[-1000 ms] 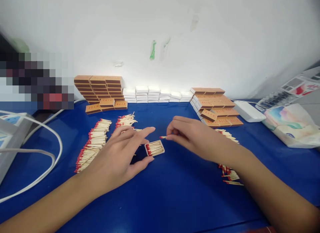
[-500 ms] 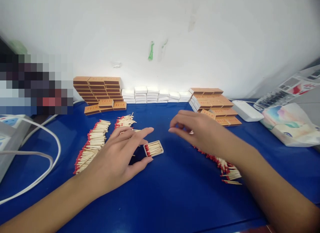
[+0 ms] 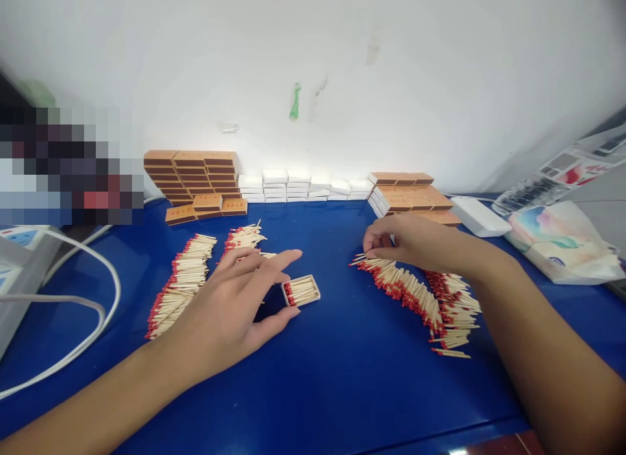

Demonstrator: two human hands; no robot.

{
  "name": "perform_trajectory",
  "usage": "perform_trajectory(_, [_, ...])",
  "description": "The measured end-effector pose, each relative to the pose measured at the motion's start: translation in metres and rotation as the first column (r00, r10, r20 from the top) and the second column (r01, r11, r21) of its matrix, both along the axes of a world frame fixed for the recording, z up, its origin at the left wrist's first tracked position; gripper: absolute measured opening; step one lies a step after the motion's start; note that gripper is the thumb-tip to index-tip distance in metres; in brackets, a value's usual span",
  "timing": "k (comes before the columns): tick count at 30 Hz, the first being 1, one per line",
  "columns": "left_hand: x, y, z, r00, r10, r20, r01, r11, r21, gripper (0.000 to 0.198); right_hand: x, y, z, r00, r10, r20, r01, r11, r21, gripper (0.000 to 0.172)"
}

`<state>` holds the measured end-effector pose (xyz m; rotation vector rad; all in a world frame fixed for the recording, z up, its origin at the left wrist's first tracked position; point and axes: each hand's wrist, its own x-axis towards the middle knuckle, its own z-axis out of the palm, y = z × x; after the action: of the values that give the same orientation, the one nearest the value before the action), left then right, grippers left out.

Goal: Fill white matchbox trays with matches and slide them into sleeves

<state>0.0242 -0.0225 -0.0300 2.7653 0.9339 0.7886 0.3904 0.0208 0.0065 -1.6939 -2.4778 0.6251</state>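
White rectangular tray (image 3: 308,302) sits between spread left hand (image 3: 239,298) fingers; right hand (image 3: 401,240) fingers curl at red-headed wooden matches (image 3: 418,294), pinch unclear.

Blue tabletop (image 3: 293,390): loose matches (image 3: 192,269) both sides, match-filled tray (image 3: 309,302) between, stacked matchboxes (image 3: 190,175) behind.

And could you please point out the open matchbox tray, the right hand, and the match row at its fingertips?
Open matchbox tray (image 3: 308,302): head view, near rim.
Right hand (image 3: 407,238): head view, back of the hand.
Match row (image 3: 411,289): head view, wooden sticks midway along.
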Motion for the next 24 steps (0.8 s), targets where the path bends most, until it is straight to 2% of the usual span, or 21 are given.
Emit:
perform_trajectory(9, [0.0,0.001,0.0,1.0,0.012,0.007,-0.012,0.999,-0.029,0.067,-0.009,0.0,-0.002,0.995,-0.078,0.066,0.078,0.997,0.003,0.022])
perform_trajectory(13, [0.001,0.001,0.0,1.0,0.014,-0.003,-0.014,0.999,-0.031,0.066,-0.003,0.002,-0.003,0.993,-0.099,0.065,0.098,0.995,0.021,0.02])
perform_trajectory(17, [0.001,0.001,-0.001,1.0,0.008,0.002,-0.008,1.0,-0.017,0.065,0.006,0.004,-0.002,0.987,-0.127,0.096,0.129,0.992,-0.016,0.02])
perform_trajectory(24, [0.001,0.001,-0.001,1.0,0.013,-0.001,-0.013,1.0,-0.019,0.068,0.004,0.004,-0.002,0.99,-0.101,0.096,0.103,0.995,-0.009,0.023])
